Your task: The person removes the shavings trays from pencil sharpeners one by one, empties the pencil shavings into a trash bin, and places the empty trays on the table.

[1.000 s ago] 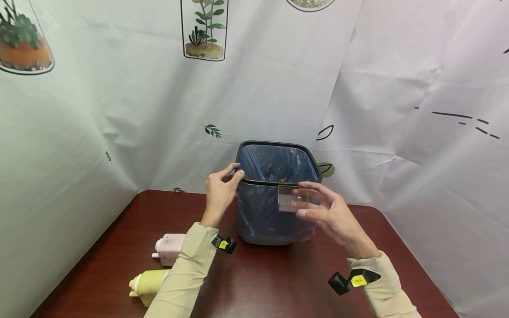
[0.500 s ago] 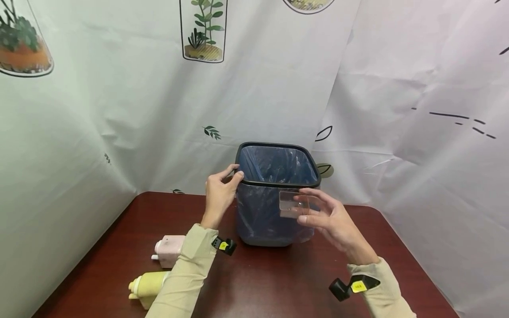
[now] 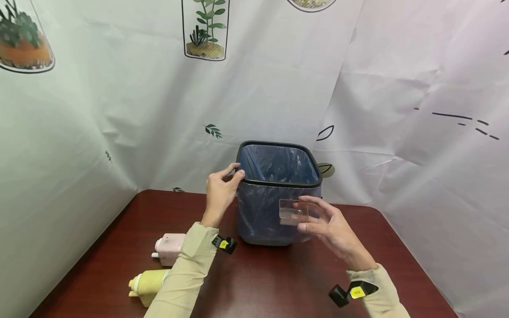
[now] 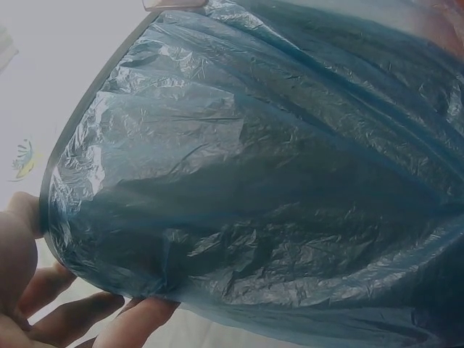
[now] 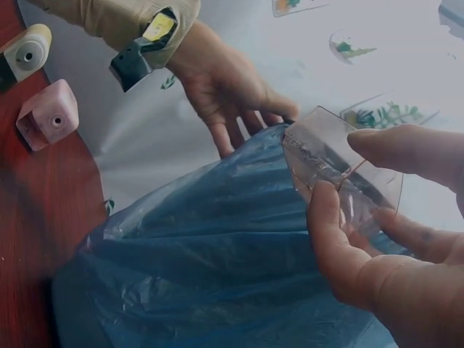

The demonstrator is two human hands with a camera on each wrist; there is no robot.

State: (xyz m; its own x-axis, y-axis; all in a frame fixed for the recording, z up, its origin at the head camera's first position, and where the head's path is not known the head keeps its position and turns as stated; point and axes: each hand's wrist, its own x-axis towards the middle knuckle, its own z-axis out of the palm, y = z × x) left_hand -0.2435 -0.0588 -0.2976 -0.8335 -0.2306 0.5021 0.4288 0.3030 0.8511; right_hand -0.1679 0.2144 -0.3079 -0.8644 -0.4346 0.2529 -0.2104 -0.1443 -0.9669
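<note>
A blue bin liner (image 3: 258,212) covers a wastebasket with a black rim (image 3: 278,183), standing upright on the table. My left hand (image 3: 221,194) pinches the rim at its near left corner, the thumb on top and the fingers outside, partly seen in the left wrist view against the liner (image 4: 217,196). In front of the wastebasket's right half, my right hand (image 3: 334,227) holds a small clear plastic box (image 3: 289,213) by its right side. Thumb and fingers grip this box (image 5: 312,148) in the right wrist view, where the liner lies behind it.
A pink plastic container (image 3: 171,248) with a white nozzle lies at the left of the dark red table (image 3: 262,282). Nearer sits a yellow one (image 3: 150,282), partly hidden by my left sleeve. A patterned white curtain (image 3: 159,110) encloses the table's back and sides.
My right hand has come down a little with the clear plastic box, from rim height to below the rim. The left hand stays on the rim.
</note>
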